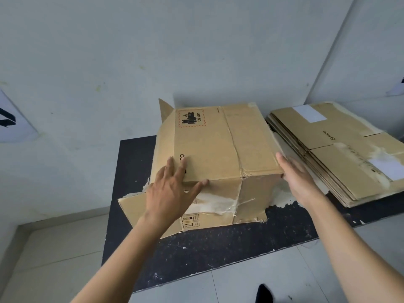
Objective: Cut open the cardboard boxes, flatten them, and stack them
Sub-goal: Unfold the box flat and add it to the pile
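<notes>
On the left wall hangs a white paper sign with a black mark (13, 119). Below it, pale floor tiles (54, 243) run up to a black, scuffed flat mat (218, 254) laid against the back wall.

The person's left hand (172, 189) lies flat on the top of a brown cardboard box (218, 145), near its front left corner. The fingers are straight and spread, gripping nothing, and the thumb stretches along the front top edge.

The box sits in the middle of the mat, close to the wall. A red-bordered "UN 3481" label (192, 118) is printed on its top panel near the back left, and a pointed flap sticks up behind that corner. Along the front, loose flaps splay out onto the mat, with torn pale tape peeling from them.

The right hand (299, 178) is at the box's front right corner, palm turned toward the box, fingers straight and together, clasping nothing.

Just beside the box, on the right of the mat, lies a stack of flattened brown cardboard boxes (341, 154) with white labels on the top sheet.
</notes>
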